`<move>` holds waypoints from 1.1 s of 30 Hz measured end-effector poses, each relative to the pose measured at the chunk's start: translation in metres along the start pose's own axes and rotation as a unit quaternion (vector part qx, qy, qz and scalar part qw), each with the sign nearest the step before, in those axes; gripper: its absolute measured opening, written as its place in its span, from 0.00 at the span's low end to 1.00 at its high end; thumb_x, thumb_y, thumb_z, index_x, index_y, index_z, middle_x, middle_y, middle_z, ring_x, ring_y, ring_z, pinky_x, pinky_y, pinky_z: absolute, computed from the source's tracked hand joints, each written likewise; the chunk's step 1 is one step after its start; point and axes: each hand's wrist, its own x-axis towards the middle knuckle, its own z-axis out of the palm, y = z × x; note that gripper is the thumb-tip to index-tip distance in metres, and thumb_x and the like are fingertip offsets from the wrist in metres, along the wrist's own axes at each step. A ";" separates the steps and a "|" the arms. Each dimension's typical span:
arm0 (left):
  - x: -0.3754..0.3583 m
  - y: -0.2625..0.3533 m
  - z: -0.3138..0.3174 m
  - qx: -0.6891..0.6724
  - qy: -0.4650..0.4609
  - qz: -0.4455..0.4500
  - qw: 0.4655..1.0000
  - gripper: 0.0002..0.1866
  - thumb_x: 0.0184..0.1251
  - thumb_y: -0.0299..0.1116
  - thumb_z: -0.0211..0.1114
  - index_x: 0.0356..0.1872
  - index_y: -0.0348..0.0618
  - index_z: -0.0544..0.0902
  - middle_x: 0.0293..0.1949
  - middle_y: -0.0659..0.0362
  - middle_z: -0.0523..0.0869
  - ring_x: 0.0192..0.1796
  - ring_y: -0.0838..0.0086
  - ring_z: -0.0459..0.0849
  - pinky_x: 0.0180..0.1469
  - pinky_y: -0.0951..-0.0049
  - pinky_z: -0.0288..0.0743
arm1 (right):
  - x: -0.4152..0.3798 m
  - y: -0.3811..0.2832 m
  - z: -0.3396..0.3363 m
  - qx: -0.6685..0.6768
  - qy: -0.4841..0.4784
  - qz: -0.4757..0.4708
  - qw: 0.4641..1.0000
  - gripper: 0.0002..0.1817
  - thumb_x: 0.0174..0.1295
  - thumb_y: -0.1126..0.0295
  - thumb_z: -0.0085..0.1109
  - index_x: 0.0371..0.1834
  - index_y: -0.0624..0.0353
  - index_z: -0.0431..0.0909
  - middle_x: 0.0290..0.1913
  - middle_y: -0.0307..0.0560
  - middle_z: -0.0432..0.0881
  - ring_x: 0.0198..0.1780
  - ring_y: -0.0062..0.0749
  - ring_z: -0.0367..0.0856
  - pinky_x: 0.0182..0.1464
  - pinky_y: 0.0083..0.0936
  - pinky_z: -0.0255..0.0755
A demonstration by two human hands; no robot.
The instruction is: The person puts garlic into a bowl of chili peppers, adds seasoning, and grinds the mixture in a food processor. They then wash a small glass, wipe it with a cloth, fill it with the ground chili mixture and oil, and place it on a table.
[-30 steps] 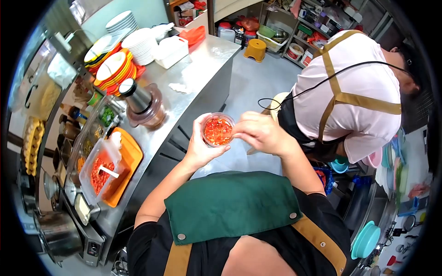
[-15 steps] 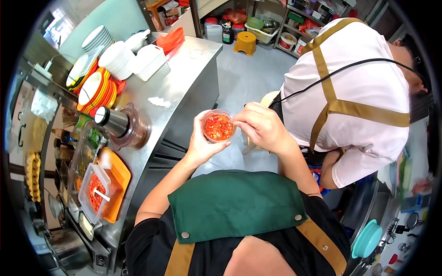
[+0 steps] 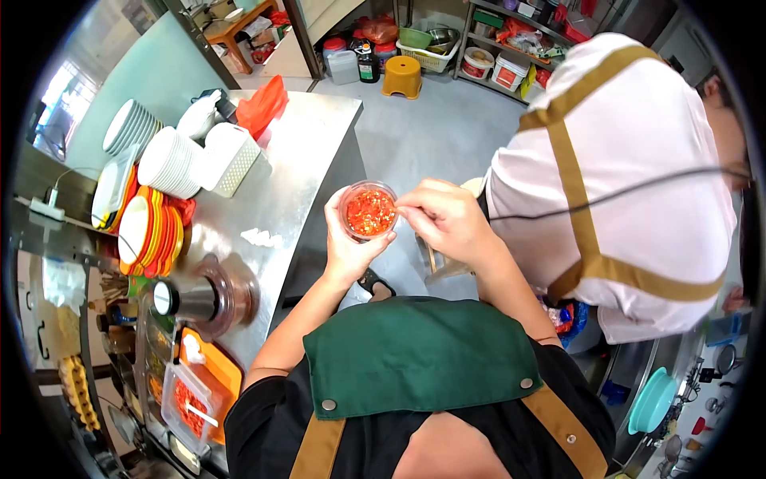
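Note:
A round clear plastic cup holds chopped red chili. My left hand is wrapped round the cup from the left and below, with the thumb along its lower right side. At the cup's right rim is my right hand, its fingers pinched together; whatever they hold, if anything, is too small to make out. Over on the steel counter to my left, a clear box of chopped red chili with a white-handled spoon rests by an orange tray.
A co-worker in a white shirt bends over close on my right. A food chopper, stacked white bowls and a white basket stand on the counter. A yellow stool is on the floor ahead.
My view has turned, so the counter sits lower and further left. The cup stays in my left hand, and my right hand stays at its rim. The co-worker's back has shifted lower.

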 end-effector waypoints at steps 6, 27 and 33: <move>0.068 -0.028 -0.035 0.042 0.032 0.065 0.996 0.45 0.34 0.29 0.75 0.55 0.39 0.54 0.52 0.52 0.67 0.56 0.67 0.68 0.58 0.67 0.62 | 0.069 0.058 0.043 0.151 0.092 0.214 0.961 0.04 0.50 0.77 0.56 0.29 0.64 0.76 0.19 0.40 0.75 0.19 0.19 0.72 0.21 0.17 0.65; 0.196 -0.040 -0.178 0.127 0.251 -0.035 0.959 0.45 0.36 0.29 0.74 0.56 0.39 0.53 0.52 0.50 0.66 0.55 0.66 0.68 0.56 0.67 0.65 | 0.203 0.310 0.211 -0.005 -0.339 0.135 0.931 0.13 0.47 0.70 0.57 0.39 0.54 0.76 0.35 0.50 0.76 0.38 0.40 0.76 0.39 0.33 0.70; 0.238 -0.061 -0.173 0.122 0.278 -0.042 0.952 0.47 0.34 0.29 0.75 0.57 0.41 0.53 0.53 0.53 0.66 0.56 0.67 0.67 0.58 0.68 0.63 | 0.213 0.347 0.254 0.008 -0.498 0.006 0.867 0.12 0.46 0.72 0.53 0.36 0.57 0.73 0.38 0.52 0.73 0.42 0.46 0.74 0.42 0.35 0.69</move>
